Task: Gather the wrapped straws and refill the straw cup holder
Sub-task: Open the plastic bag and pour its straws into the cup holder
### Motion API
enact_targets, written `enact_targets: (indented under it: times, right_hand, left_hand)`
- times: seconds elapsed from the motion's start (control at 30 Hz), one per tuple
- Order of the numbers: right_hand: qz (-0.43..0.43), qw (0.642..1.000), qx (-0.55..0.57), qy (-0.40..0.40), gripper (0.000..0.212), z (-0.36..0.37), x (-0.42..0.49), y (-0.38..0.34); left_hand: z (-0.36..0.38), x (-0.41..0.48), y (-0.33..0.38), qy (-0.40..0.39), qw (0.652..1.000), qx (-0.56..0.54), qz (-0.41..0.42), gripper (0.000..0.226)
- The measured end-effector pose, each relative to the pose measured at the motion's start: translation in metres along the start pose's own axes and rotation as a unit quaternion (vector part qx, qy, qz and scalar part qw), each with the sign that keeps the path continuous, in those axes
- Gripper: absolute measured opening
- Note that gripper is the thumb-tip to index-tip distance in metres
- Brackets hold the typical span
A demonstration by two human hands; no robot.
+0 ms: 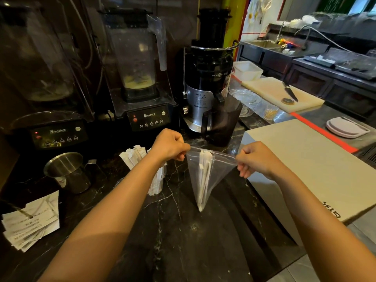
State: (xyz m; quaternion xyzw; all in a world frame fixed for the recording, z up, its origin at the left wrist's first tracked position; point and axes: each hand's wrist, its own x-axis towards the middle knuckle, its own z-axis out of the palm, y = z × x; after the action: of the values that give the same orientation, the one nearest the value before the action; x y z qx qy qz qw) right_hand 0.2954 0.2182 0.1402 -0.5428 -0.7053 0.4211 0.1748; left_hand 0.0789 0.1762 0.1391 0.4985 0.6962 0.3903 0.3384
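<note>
A clear plastic bag hangs above the dark marble counter, stretched by its top edge between both hands. My left hand pinches its left corner and my right hand pinches its right corner. A few white wrapped straws stand inside the bag, down to its pointed bottom. The clear straw cup holder stands on the counter behind my left forearm, with several white wrapped straws sticking out of it.
A steel pitcher stands to the left of the cup. Two blenders and a black juicer line the back. Paper slips lie at the left. A white box sits to the right, and a knife on a cutting board beyond.
</note>
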Motion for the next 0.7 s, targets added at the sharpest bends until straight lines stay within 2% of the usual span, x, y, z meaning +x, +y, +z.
enact_targets:
  times: [0.13,0.2,0.33,0.43,0.53,0.6,0.7]
  right_hand:
    - [0.014,0.999,-0.044,-0.015,0.021,-0.004,-0.007,-0.003]
    - [0.003,0.999,-0.033,-0.026,0.011,-0.003,-0.01,-0.004]
    - [-0.009,0.995,0.045,-0.085,0.049,0.002,-0.013,-0.01]
    - [0.021,0.978,0.153,-0.143,0.058,0.007,-0.014,-0.013]
    - [0.053,0.954,0.239,-0.173,0.051,0.011,-0.014,-0.01]
    - [0.07,0.942,0.277,-0.174,0.038,0.013,-0.015,-0.011]
    - [0.075,0.922,0.35,-0.148,0.025,0.013,-0.016,-0.01]
  left_hand:
    - [0.002,0.0,0.012,-0.037,0.999,-0.003,0.035,0.034]
    - [0.005,0.0,0.019,-0.062,0.996,0.014,0.065,0.032]
    - [0.015,0.001,0.034,-0.09,0.985,0.07,0.13,0.033]
    - [0.02,-0.002,0.045,-0.131,0.969,0.111,0.177,0.036]
    - [0.022,-0.005,0.054,-0.136,0.955,0.137,0.226,0.037]
    - [0.023,-0.006,0.057,-0.115,0.952,0.136,0.247,0.036]
    - [0.022,-0.009,0.059,-0.102,0.964,0.07,0.237,0.035]
